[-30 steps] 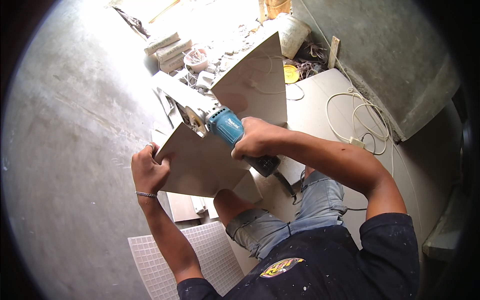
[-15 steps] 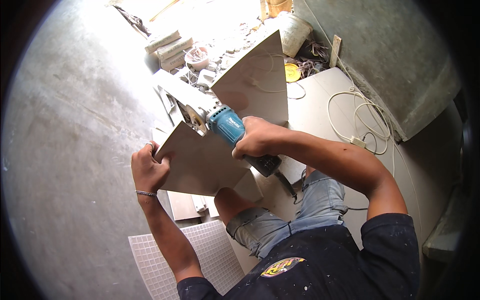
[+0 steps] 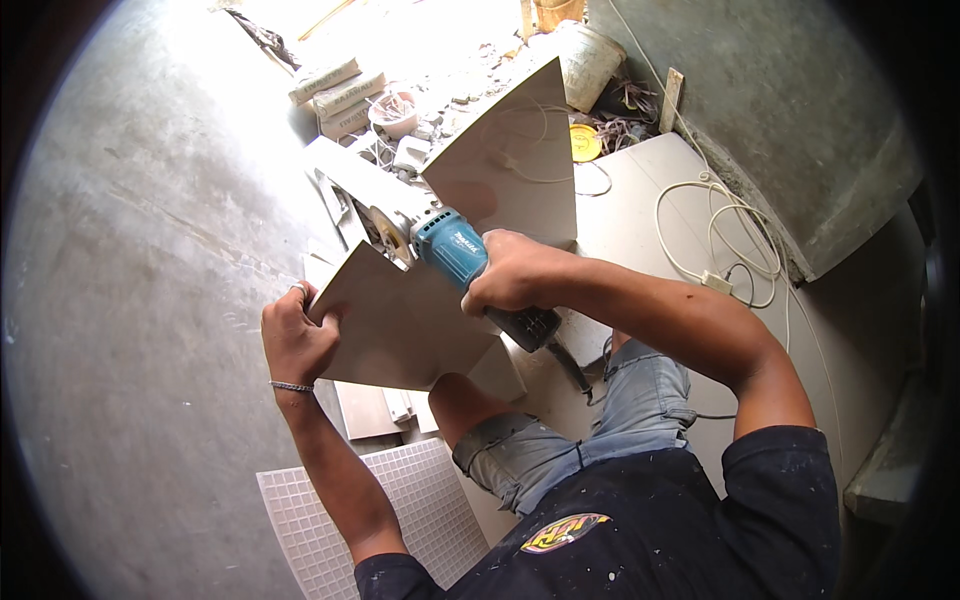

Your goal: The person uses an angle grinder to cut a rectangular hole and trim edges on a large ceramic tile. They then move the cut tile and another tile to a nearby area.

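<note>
My left hand (image 3: pixel 300 335), with a ring and bracelet, grips the near left edge of a large glossy greyish tile (image 3: pixel 395 325), thumb on its face. My right hand (image 3: pixel 515 270) is wrapped round the body of a teal-and-black angle grinder (image 3: pixel 450 250). The grinder's disc (image 3: pixel 390 232), under a pale guard, sits at a notch in the tile's upper edge. A glossy tile section (image 3: pixel 510 170) rises to a point beyond it; I cannot tell whether it is one piece with the nearer section. The near lower edge is by my bare left knee.
Coiled white cable with a connector (image 3: pixel 716 284) lies on pale flooring at right. Stacked sacks (image 3: pixel 335 95), a small bowl (image 3: pixel 393 120), rubble, a bucket (image 3: pixel 585 70) and yellow lid (image 3: pixel 585 142) are beyond. Grey walls (image 3: pixel 140 250) flank both sides; a gridded tile (image 3: pixel 360 510) stands at lower left.
Very little differs: the far tile point and my right hand with the grinder have shifted slightly upward in the picture. Both grips look the same.
</note>
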`<state>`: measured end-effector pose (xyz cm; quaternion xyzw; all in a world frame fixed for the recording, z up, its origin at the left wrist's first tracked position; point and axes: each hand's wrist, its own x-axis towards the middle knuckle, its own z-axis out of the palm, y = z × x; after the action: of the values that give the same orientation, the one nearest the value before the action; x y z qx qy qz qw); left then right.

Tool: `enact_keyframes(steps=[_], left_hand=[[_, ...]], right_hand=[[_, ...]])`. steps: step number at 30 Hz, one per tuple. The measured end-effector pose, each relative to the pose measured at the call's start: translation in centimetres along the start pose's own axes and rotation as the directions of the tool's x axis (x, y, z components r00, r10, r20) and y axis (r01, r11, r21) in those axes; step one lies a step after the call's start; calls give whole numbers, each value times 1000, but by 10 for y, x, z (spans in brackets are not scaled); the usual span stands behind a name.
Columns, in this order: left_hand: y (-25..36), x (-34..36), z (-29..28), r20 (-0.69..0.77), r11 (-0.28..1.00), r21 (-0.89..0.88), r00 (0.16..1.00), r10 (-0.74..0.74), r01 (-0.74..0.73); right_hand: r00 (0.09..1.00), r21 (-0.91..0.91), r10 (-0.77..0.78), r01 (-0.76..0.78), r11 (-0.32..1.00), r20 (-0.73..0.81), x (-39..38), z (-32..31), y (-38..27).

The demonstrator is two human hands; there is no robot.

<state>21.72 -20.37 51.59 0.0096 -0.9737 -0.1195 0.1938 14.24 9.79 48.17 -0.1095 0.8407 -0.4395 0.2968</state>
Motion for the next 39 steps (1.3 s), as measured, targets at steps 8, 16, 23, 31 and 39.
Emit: enact_keyframes(steps=[8,16,23,31,39], left_hand=[[0,4,0,6,1000,6,1000,-13,13],[-3,4,2,16,1000,-13,1000,-21,21],[0,5,1,-2,1000,13,1000,-12,12],[0,5,3,-5,1000,-1,1000,-2,2],[2,5,2,-2,1000,22,1000,-16,16]], right_hand=[[1000,24,7,-7,1000,17,0,-1,-1],[1000,26,-1,1,1000,21,2,-1,1],[1000,10,13,-13,1000,22,7,1,2],[999,12,9,-10,1000,40,9,0,3],[999,23,-7,6,1000,52,12,0,3]])
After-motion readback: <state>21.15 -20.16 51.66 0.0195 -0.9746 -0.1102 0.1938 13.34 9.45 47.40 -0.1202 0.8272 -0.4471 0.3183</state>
